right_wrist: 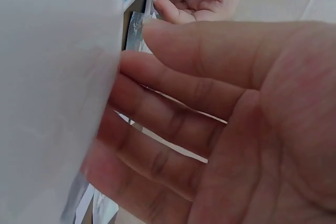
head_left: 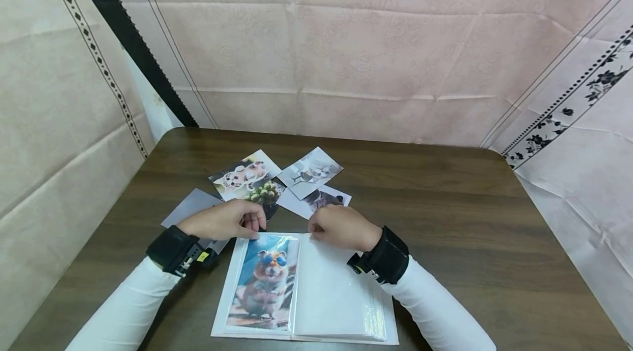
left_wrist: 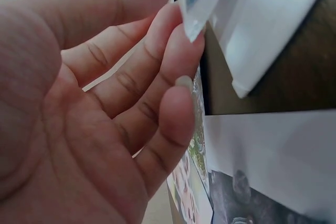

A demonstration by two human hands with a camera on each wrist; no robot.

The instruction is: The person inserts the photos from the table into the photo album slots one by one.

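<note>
A photo album (head_left: pixel 341 290) lies spread on the table, a hamster picture (head_left: pixel 267 279) with blue glasses in its left page and a blank white right page. My left hand (head_left: pixel 229 219) pinches the top edge of the left page between thumb and fingers; in the left wrist view the clear sleeve corner (left_wrist: pixel 195 22) shows at the fingertips. At the top of the right page is my right hand (head_left: pixel 343 227). In the right wrist view its fingers (right_wrist: pixel 157 124) reach behind the white page (right_wrist: pixel 52 103), and the thumb stands apart from them.
Several loose photos lie beyond the album: a pink animal photo (head_left: pixel 244 175), a pale one (head_left: pixel 310 172), and one partly under it (head_left: pixel 301 205). A grey card (head_left: pixel 190 205) lies partly beneath my left wrist. The brown table (head_left: pixel 445 219) meets a hanging cloth behind.
</note>
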